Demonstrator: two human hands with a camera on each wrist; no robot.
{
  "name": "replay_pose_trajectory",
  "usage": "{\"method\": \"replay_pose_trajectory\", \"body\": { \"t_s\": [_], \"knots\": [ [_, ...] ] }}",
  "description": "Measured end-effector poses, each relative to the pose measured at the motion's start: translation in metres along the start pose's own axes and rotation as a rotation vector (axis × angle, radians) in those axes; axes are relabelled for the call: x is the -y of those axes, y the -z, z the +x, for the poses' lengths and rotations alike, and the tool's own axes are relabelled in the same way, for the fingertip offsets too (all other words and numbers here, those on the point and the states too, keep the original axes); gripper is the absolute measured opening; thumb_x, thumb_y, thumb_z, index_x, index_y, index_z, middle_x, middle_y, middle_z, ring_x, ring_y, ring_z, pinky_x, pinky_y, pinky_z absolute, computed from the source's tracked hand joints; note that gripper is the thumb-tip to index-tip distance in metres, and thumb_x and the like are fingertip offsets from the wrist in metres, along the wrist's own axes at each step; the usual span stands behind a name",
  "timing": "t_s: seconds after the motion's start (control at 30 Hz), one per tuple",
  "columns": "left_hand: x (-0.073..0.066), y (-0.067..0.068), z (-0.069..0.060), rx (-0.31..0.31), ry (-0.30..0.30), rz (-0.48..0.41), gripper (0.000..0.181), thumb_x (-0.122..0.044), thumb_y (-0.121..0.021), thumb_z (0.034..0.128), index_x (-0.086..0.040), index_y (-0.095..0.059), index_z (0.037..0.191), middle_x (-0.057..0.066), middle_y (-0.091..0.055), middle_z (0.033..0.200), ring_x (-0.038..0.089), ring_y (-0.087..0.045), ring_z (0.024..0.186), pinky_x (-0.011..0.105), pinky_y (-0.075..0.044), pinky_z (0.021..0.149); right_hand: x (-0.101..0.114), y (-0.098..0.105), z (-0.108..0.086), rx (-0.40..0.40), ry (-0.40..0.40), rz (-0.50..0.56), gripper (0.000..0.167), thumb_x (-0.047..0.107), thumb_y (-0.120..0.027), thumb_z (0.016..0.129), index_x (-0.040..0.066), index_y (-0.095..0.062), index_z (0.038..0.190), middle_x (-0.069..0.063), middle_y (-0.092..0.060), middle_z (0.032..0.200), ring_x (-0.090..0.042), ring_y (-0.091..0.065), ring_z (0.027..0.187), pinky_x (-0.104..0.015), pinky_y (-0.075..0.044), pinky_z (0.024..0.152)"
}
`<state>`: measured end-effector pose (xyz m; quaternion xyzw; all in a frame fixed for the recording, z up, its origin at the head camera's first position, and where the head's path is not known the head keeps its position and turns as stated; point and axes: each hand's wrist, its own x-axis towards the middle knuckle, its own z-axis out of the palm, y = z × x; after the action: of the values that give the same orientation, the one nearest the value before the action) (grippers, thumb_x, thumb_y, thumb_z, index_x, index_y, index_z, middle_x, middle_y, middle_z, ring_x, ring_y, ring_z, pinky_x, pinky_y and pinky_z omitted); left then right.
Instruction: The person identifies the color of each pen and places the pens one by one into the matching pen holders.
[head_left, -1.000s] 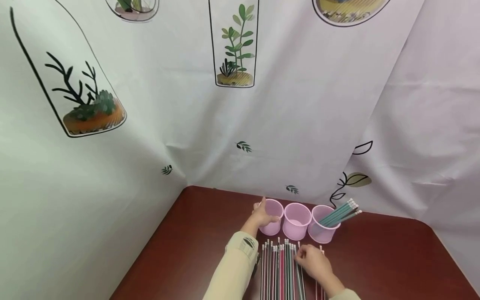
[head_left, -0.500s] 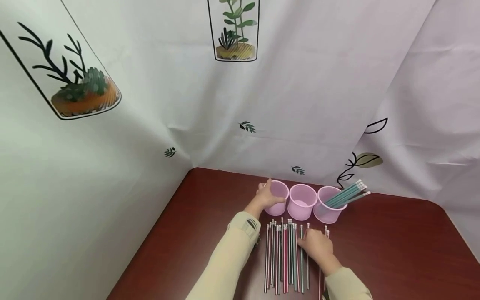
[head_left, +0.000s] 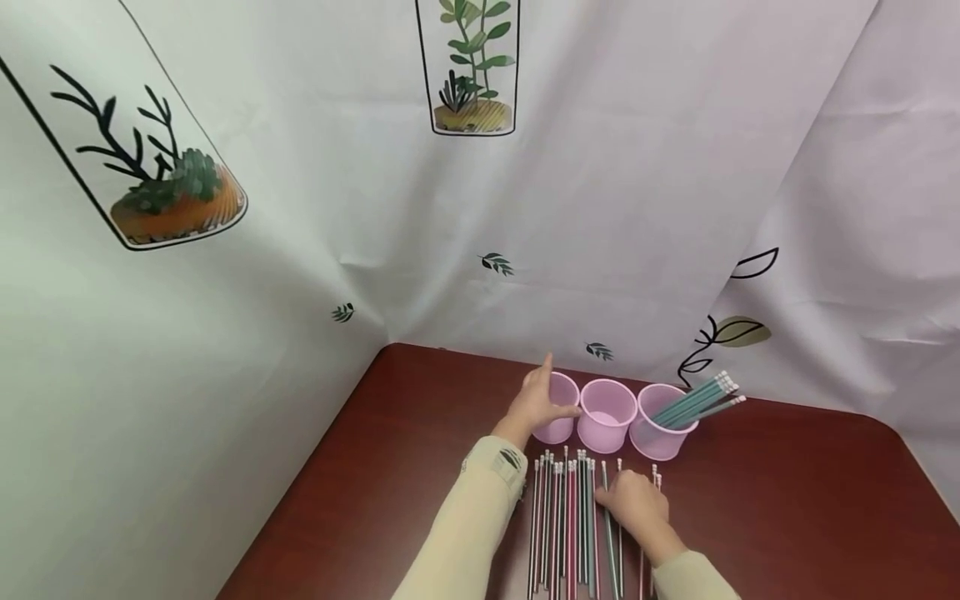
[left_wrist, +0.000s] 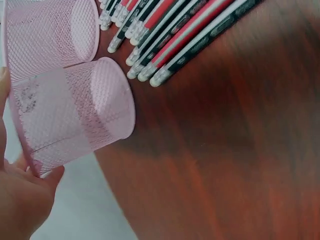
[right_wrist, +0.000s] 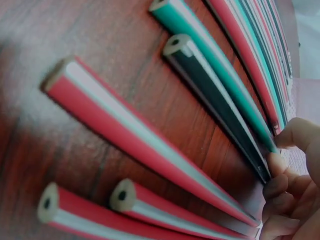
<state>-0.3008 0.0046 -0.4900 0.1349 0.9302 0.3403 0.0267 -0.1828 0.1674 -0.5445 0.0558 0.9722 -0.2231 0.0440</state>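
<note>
My left hand [head_left: 531, 408] holds the leftmost pink mesh pencil cup [head_left: 557, 429], its thumb and fingers spread across the rim. In the left wrist view, fingertips lie against that cup [left_wrist: 65, 117] on its side. With thumb and fingertips, my right hand [head_left: 637, 504] pinches a green pencil [right_wrist: 200, 52] near its eraser end. That pencil leans slightly out of line with the row of pencils [head_left: 572, 533] to its left. A black pencil [right_wrist: 215, 102] lies close beside it, partly under the hand.
A middle pink cup [head_left: 602, 435] stands beside the left one. The right pink cup [head_left: 652, 439] holds several teal pencils [head_left: 693, 400]. Red pencils [right_wrist: 150, 142] lie right of my right hand on the brown table [head_left: 787, 500]. A printed white cloth [head_left: 637, 208] hangs behind.
The head view has tilted downward, then slightly back up. My right hand has reached the green pencil, which now slants. My left hand stays at the left cup.
</note>
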Motion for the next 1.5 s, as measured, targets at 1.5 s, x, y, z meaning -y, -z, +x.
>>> {"method": "replay_pose_trajectory", "body": {
  "t_s": [1.5],
  "knots": [
    [0.003,-0.004,-0.001,-0.011,-0.005,0.021,0.09,-0.043,-0.077,0.0705,-0.008,-0.033,0.14,0.006,-0.034,0.142,0.025,-0.024,0.134,0.039,-0.034,0.103,0.023,0.099,0.011,-0.327,0.057,0.621,0.015,0.004,-0.065,0.074,0.0,-0.061,0.088,-0.003,-0.066,0.066,-0.009,-0.06,0.054,-0.019,-0.046,0.05]
  ]
}}
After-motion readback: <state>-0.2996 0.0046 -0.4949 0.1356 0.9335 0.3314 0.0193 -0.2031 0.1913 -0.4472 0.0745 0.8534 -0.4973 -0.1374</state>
